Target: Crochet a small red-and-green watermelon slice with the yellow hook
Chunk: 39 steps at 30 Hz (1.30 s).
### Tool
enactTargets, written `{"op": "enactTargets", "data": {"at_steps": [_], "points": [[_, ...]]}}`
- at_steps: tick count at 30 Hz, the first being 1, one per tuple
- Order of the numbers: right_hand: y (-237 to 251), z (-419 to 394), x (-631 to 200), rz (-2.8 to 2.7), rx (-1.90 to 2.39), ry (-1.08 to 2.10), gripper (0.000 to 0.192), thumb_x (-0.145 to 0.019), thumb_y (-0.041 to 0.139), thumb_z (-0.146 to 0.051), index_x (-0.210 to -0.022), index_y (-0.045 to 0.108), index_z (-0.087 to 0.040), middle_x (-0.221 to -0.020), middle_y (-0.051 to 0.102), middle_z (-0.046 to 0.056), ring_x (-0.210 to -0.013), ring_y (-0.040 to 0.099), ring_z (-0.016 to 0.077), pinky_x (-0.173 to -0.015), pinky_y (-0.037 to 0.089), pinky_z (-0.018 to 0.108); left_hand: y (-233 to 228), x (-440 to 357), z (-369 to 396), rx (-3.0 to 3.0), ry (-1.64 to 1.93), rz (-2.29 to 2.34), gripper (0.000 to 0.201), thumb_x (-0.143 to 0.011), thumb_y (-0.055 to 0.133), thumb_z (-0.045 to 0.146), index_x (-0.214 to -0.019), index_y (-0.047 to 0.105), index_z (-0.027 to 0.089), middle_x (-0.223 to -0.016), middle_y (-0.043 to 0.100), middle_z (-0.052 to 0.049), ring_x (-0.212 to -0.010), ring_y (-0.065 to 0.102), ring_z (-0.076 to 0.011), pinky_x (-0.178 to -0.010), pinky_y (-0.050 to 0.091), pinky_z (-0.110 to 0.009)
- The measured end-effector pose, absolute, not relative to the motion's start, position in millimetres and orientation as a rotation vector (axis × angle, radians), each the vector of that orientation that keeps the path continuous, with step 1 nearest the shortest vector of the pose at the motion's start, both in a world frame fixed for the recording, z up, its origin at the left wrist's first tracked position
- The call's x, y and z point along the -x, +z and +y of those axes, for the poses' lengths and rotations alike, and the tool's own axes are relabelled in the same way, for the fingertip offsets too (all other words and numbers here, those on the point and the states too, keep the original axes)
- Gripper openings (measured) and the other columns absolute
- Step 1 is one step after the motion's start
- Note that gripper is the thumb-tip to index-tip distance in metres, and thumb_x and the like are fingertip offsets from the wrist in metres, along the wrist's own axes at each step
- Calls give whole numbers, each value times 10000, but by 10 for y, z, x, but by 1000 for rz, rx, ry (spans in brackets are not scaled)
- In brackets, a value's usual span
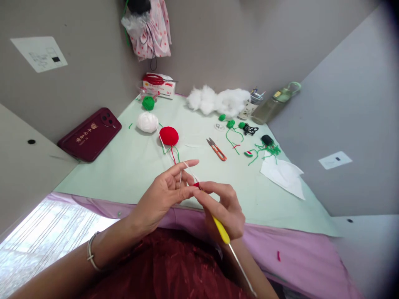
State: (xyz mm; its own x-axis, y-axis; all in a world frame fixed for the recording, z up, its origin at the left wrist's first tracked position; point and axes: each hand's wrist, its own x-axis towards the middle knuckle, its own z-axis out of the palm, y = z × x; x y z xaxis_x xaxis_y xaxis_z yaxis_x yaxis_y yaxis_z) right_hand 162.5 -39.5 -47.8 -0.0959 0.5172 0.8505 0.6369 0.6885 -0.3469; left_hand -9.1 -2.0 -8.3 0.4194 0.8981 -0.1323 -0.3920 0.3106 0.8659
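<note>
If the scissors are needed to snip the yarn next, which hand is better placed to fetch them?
Probably the right hand: the scissors lie ahead on its side. But it holds the yellow-handled crochet hook, and the left hand pinches the small red piece with white yarn over its forefinger.

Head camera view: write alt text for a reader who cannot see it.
Two hands work a tiny red crochet piece: the left hand pinches it with white yarn over a finger, the right hand holds a yellow-handled crochet hook. Yarn balls, snips and stuffing lie on the green table.
</note>
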Motion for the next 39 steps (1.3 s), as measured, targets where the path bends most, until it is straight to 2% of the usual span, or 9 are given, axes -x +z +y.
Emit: {"op": "enactTargets", "data": {"at_steps": [3,6,10,16,22,27,31,35,39], "points": [[-494,-375,-1630,-1688,882,-34,468,-1000,668,-135,-1385,703,-399,-1141,779,48,-929,772,199,-754,683,348,-78,119,2,-976,1045,747,513,-845,895,297,-1335,742,326,-1049,676,13,-865,605,-114,-808,504,-237],[-509,-373,-1643,-1666,852,104,462,-987,683,-127,-1364,717,-393,-1162,785,54,-945,783,214,-785,683,370,-50,150,20,-1100,1085,777,397,-939,802,340,-1332,748,342,-1127,708,-3,-952,619,-138,-820,514,-239],[-492,-397,-1691,-1726,850,204,478,-977,701,-127,-1371,716,-398,-1207,792,60,-992,792,228,-822,685,382,-13,160,36,-1200,1039,798,349,-984,741,365,-1330,753,324,-1042,741,-4,-855,618,-138,-799,524,-264],[-418,-414,-1709,-1783,832,198,495,-999,658,-112,-1406,695,-391,-1232,793,51,-1011,791,211,-834,685,355,0,144,30,-1196,1115,857,388,-896,835,346,-1271,782,261,-811,708,17,-750,627,-155,-774,532,-304],[-326,-422,-1710,-1884,875,65,500,-1021,593,-95,-1434,670,-366,-1222,786,64,-1055,789,208,-841,686,335,35,155,-29,-1276,1272,973,268,-840,886,267,-1103,840,284,-792,716,28,-792,655,-164,-864,536,-316],[-311,-413,-1747,-1906,851,-84,480,-1010,614,-107,-1437,673,-320,-1210,788,87,-1058,794,226,-833,694,353,20,174,6,-1056,1128,829,479,-817,901,240,-1278,769,256,-738,706,47,-680,608,-126,-709,530,-273],[-326,-414,-1754,-1893,875,-120,478,-1009,625,-122,-1433,676,-337,-1218,787,84,-1037,799,235,-812,697,369,-23,182,32,-964,1072,748,630,-826,889,220,-1419,679,240,-741,702,53,-667,599,-113,-687,519,-256],[-347,-405,-1740,-1880,858,-139,473,-1001,635,-101,-1426,688,-300,-1218,780,99,-1063,790,227,-842,690,347,-8,160,22,-956,1061,754,615,-853,872,243,-1429,658,230,-792,708,40,-738,631,-127,-729,532,-260],[-369,-371,-1732,-1889,863,-197,496,-990,648,-87,-1423,687,-325,-1179,797,81,-1050,792,225,-826,693,340,2,131,14,-933,1064,740,597,-843,883,239,-1401,671,244,-818,691,44,-772,633,-125,-732,532,-250]]}}
